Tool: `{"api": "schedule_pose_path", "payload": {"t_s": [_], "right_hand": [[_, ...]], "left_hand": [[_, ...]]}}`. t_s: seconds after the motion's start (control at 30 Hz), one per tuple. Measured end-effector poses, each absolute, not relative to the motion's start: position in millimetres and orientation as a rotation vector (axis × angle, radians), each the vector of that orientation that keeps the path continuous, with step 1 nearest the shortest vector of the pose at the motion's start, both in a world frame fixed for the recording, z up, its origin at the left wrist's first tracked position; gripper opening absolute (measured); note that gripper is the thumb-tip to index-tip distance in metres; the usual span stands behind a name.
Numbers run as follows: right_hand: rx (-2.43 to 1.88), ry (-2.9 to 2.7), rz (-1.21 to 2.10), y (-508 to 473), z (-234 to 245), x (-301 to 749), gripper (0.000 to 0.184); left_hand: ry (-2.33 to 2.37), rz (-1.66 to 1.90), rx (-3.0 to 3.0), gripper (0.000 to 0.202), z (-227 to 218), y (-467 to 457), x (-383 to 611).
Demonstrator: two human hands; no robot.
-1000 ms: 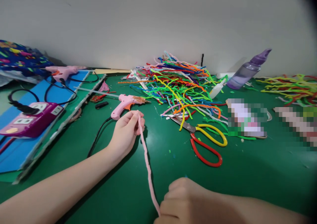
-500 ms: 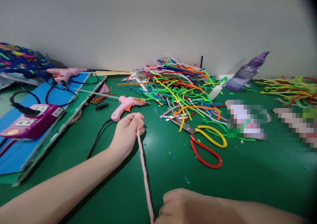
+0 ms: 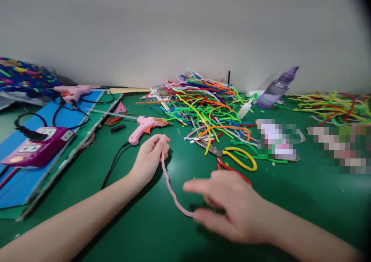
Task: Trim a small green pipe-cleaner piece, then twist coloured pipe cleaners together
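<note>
1. The pink pipe cleaner (image 3: 171,190) lay between the two hands, over the green surface (image 3: 156,231). Both its ends were hidden, the upper one in the fingers and the lower one at a thumb; whether its middle touched the surface could not be told.
2. Its long axis slanted from the far end back toward the person and to the right, in a slack bend that turned nearly sideways at the lower end.
3. The left hand (image 3: 149,153) pinched the upper end, thumb and fingers closed on it.
4. The right hand (image 3: 232,204) was slightly blurred; index finger and thumb stood wide apart, the thumb tip meeting the lower end.
5. Beyond the right hand lay the scissors (image 3: 213,150), their red handle partly covered by that hand.
6. Just past the left hand lay a pink glue gun (image 3: 149,123), its nozzle pointing right.
7. Farther back sat a tangled pile of coloured pipe cleaners (image 3: 199,99), overlapping a packet (image 3: 152,94) whose printing was too small to read.
8. To the right, two objects, the nearer (image 3: 275,140) and the farther (image 3: 336,146), were masked by coarse blocks.
9. On the left, a purple power strip (image 3: 43,146) rested on a blue board (image 3: 17,192), which the frame cut off.
</note>
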State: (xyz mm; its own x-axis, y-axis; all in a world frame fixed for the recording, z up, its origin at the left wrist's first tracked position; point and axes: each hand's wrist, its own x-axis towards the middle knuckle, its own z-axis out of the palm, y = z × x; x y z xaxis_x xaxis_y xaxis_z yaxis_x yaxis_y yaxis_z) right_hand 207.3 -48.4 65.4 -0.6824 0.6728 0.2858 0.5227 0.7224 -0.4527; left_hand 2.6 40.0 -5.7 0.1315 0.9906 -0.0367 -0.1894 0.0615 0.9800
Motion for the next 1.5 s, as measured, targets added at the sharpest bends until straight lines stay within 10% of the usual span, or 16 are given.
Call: {"api": "schedule_pose_path", "payload": {"t_s": [0.3, 1.5], "right_hand": [[-1.378, -2.500, -0.227, 5, 19, 250, 0.039], [-1.232, -2.590, -0.214, -8, 13, 240, 0.028]], "left_hand": [[1.014, 0.959, 1.165, 0.025, -1, 39, 1], [1.088, 0.852, 1.351, 0.027, 7, 36, 3]]}}
